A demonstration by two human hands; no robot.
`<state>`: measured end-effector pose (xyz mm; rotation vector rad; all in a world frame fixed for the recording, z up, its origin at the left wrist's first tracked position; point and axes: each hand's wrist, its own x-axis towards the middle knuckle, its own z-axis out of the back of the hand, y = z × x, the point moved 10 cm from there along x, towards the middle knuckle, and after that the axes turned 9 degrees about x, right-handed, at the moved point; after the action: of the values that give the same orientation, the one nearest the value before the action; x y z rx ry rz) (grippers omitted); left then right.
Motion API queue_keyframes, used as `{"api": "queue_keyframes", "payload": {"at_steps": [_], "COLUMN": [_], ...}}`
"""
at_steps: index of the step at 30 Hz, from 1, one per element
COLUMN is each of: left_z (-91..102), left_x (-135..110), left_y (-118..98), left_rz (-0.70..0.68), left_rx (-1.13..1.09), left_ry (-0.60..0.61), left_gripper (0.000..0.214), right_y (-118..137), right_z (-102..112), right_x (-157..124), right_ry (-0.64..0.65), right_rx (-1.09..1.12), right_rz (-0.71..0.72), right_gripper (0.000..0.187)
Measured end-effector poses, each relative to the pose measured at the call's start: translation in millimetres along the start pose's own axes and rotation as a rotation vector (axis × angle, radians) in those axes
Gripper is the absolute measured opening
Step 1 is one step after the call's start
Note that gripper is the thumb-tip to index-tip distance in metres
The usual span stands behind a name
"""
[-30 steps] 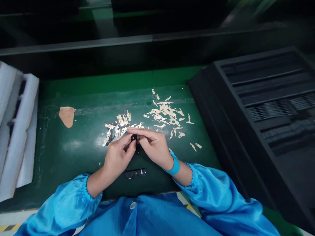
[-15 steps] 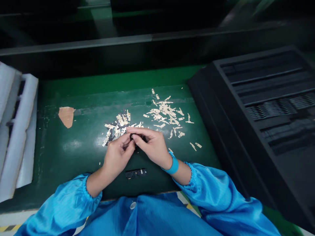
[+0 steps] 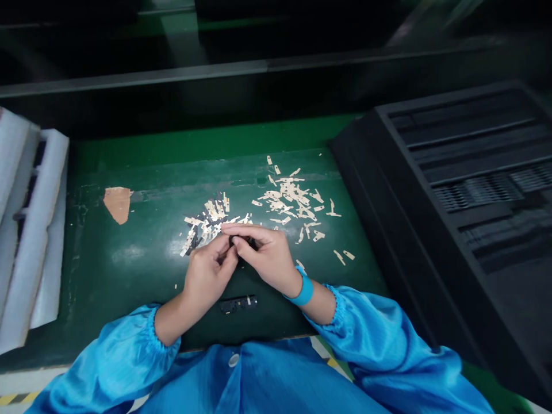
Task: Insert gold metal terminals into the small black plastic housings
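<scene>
Small dark part [image 3: 232,238], mostly covered, is sitting just beyond the flat black rectangular module [image 3: 238,304]; left hand [image 3: 207,267] and right hand [image 3: 269,256] are pinching it between thumbs and fingers. Probably light, stiff, fragile: edges suit gripping. Farther beyond the module, a cream-and-black strip heap [image 3: 214,208] is crowding the fingers; flat cream strips [image 3: 288,192] are lying beyond-right.

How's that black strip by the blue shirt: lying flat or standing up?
Flat: the black strip lies lengthwise on the green table, its broad face showing upward.
</scene>
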<state>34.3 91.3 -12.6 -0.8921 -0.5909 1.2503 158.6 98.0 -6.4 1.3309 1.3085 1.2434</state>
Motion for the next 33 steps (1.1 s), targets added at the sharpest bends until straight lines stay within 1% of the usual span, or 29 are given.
{"api": "queue_keyframes", "payload": {"at_steps": [2, 4, 6, 9, 10, 12, 15, 19, 25, 29, 33], "left_z": [3.8, 6.1, 5.2, -4.8, -8.2, -11.2, -9.0, -9.1, -7.7, -8.6, -8.1], "left_x": [-1.2, -0.6, 2.1, 6.4, 7.3, 8.7, 10.0, 9.8, 7.4, 4.0, 5.1], "left_y": [-3.3, -5.7, -3.6, 5.0, 6.4, 5.8, -0.3, -4.1, -3.9, -2.9, -5.0], "left_rz": [-0.034, -0.045, -0.01, 0.097, 0.118, 0.115, 0.048, 0.027, -0.001, -0.05, -0.064], "left_rx": [0.078, 0.088, -0.028, -0.294, -0.35, -0.383, -0.381, -0.374, -0.235, -0.137, -0.153], "left_ry": [-0.04, -0.056, -0.031, 0.074, 0.107, 0.141, 0.133, 0.157, 0.174, 0.176, 0.185], "left_gripper": [0.02, 0.017, 0.016, 0.031, 0.034, 0.033, 0.026, 0.023, 0.025, 0.029, 0.03], "right_y": [5.2, 9.5, 9.1, 2.7, 2.1, 3.9, 5.2, -1.6, -13.9, -18.9, -22.2], "right_z": [1.0, 2.4, 5.2, 12.0, 13.8, 13.9, 9.0, 6.8, 6.3, 3.4, 1.2], "right_x": [-1.7, -3.3, -3.4, -1.2, -0.1, 2.0, 4.0, 4.6, 3.1, 2.5, 4.1], "right_ry": [-0.031, -0.046, -0.049, -0.063, -0.068, -0.059, -0.026, -0.025, -0.035, -0.009, 0.039], "right_rx": [-0.021, -0.027, 0.014, 0.065, 0.047, -0.019, -0.063, 0.009, 0.117, 0.184, 0.213], "right_rz": [0.046, 0.081, 0.069, -0.007, -0.017, -0.006, 0.01, -0.034, -0.106, -0.128, -0.149], "right_gripper": [0.033, 0.034, 0.03, 0.024, 0.022, 0.021, 0.023, 0.019, 0.013, 0.012, 0.014]}}
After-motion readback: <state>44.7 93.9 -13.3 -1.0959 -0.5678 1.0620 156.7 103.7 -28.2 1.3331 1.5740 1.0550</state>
